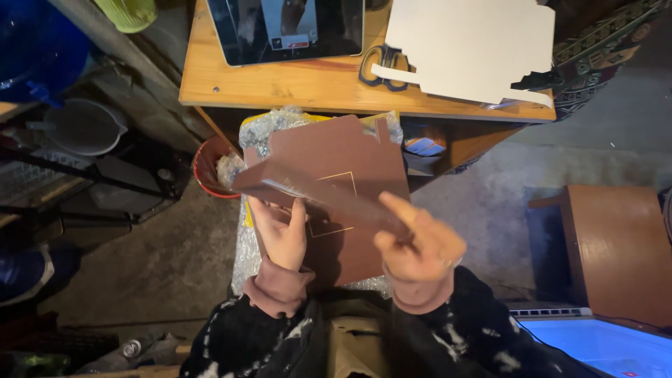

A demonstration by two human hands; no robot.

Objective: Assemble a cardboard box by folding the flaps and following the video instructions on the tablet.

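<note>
Brown card box blank [336, 182] is held mid-frame over bubble wrap [262, 129]. One flap is pinched by the right hand [418, 245]. Its underside is braced by the left hand [281, 234], fingers spread flat.

Both hands are up on the brown box [329, 175], a flat card piece with a thin gold square printed on it. Left hand [280, 234] sits under its left part, fingers flat against it. Right hand [418, 245] grips the folded flap at the front edge, index finger stretched along it. Bubble wrap [245, 252] lies underneath. Ahead, the wooden table [280, 84] carries a tablet [287, 28], scissors [383, 66] and white card [476, 45].
</note>
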